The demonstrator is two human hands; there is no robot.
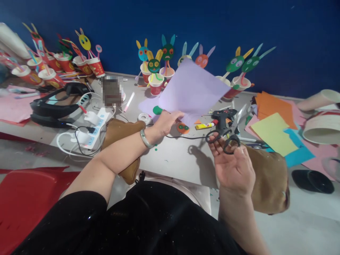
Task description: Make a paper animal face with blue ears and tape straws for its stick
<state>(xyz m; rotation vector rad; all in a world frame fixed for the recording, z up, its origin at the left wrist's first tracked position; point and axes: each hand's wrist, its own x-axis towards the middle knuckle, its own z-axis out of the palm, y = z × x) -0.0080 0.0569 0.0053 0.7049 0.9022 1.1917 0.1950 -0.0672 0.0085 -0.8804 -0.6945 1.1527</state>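
My left hand [168, 122] grips the near edge of a sheet of purple paper [192, 88], which is lifted and tilted above the table. Scissors [231, 136] with dark handles hang in my right hand [233, 163]; its fingers curl at the handle loops and the blades point up and away. A green paper disc [157, 110] lies just beyond my left hand. Between the hands on the table sits an orange round face [183, 128] with green eyes. Near the scissors are a yellow glue stick [204, 125] and a black glue gun [224, 117].
Paper cups with bunny-like figures [156, 83] line the back by the blue wall. A power strip [99, 127], a black headset [50, 109] and a brown cushion [123, 131] are at left. Coloured paper sheets [276, 131] and another brown cushion [268, 180] lie at right.
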